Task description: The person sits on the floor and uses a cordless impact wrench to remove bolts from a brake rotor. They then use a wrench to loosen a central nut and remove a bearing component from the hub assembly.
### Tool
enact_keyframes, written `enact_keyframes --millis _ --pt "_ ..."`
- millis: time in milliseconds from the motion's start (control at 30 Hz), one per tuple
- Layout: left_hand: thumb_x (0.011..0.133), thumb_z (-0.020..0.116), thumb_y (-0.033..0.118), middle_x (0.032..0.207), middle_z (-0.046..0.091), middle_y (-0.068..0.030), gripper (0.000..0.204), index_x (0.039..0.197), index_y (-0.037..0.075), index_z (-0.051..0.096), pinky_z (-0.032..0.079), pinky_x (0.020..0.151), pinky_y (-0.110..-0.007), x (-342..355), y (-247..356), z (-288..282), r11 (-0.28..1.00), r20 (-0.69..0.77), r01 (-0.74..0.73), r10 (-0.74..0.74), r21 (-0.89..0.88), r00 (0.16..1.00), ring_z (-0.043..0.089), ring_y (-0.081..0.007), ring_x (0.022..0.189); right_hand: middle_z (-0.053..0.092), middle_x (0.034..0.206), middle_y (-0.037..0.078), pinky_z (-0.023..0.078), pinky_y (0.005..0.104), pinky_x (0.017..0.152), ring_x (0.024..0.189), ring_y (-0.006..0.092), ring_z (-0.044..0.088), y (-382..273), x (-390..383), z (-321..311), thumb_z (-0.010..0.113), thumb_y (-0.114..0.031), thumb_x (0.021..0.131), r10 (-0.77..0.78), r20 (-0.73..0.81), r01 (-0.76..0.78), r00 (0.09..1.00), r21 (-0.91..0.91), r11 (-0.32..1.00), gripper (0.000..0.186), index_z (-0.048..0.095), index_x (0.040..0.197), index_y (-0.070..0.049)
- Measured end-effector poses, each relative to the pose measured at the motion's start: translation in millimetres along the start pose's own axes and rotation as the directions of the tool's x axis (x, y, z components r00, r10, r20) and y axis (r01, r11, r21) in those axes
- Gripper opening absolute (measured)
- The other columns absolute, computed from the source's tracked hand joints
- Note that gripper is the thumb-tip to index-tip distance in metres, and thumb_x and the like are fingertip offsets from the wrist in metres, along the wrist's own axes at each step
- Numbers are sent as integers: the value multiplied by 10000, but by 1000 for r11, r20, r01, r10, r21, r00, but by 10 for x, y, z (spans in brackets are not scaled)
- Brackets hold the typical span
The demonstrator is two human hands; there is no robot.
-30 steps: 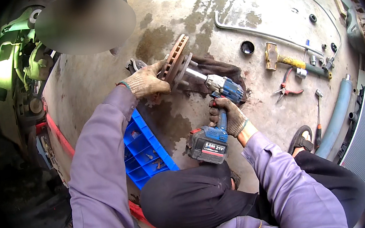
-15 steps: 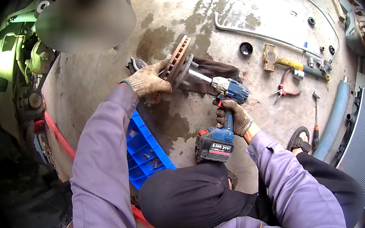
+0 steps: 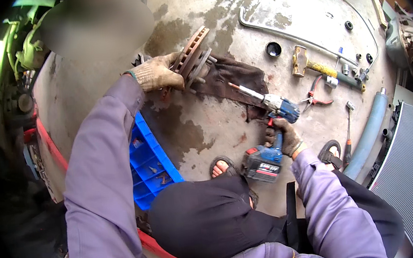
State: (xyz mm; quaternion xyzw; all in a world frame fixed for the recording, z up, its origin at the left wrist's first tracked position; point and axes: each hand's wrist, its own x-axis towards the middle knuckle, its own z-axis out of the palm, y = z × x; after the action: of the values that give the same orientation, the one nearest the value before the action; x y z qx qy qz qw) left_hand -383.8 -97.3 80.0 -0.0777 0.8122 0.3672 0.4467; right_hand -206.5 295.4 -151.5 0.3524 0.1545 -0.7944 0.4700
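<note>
My left hand, in a knit work glove, is closed on the edge of a rusty vented brake disc, which is tilted on its side. A grey wheel hub with studs faces right from the disc. My gloved right hand grips the handle of a blue cordless impact wrench with a large battery below. Its long socket points up and left, apart from the hub, with a thin reddish piece at the tip. Beneath lies a dark cloth.
A blue compartment tray with small hardware sits left of my knee. To the right lie a yellow-handled hammer, red-handled pliers, a bent metal bar and a ratchet. Beyond are a blue hose and a radiator.
The impact wrench has pulled back from the hub, moving right and down in my right hand. My left hand still holds the brake disc, now slightly further left and up.
</note>
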Motion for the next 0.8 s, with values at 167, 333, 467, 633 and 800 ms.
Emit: enact_keyframes --millis 167,333,467,633,800 --pt "729 714 174 940 705 -128 882 1568 115 450 573 642 -338 -72 67 172 982 -52 -42 52 182 997 681 -199 707 657 833 81 601 454 677 686 240 647 -570 -657 -274 751 -239 905 -27 -297 -78 954 -335 939 287 652 1130 -90" --pt "700 721 261 1013 737 -207 943 1583 113 425 588 708 -353 30 -62 438 924 -153 -16 80 381 985 724 -241 778 723 1025 59 559 353 741 877 198 689 -1090 -825 -245 750 -387 965 -63 -593 -542 803 -769 338 401 714 1208 -70" --pt "700 723 291 1160 709 -293 953 1583 116 412 570 910 -419 102 -64 853 801 -223 27 134 598 966 723 -383 1027 754 1095 205 579 422 845 949 295 750 -1051 -911 1507 705 -357 929 -236 -377 -411 896 -500 -762 386 734 1128 -27" --pt "709 714 302 1182 694 -309 929 1570 112 421 549 961 -462 80 57 922 779 -215 65 91 624 972 691 -416 1115 728 1124 192 568 447 889 1092 328 707 -567 -240 1256 619 -330 942 -284 266 -147 921 -437 -887 305 711 1106 -90" --pt "732 745 275 1238 687 -284 918 1580 149 418 557 995 -456 129 -42 1317 774 -347 153 90 614 933 690 -398 1143 699 1096 106 535 446 891 1078 289 670 -158 297 947 593 -237 933 -253 262 -204 931 -199 -958 213 716 1079 -142"
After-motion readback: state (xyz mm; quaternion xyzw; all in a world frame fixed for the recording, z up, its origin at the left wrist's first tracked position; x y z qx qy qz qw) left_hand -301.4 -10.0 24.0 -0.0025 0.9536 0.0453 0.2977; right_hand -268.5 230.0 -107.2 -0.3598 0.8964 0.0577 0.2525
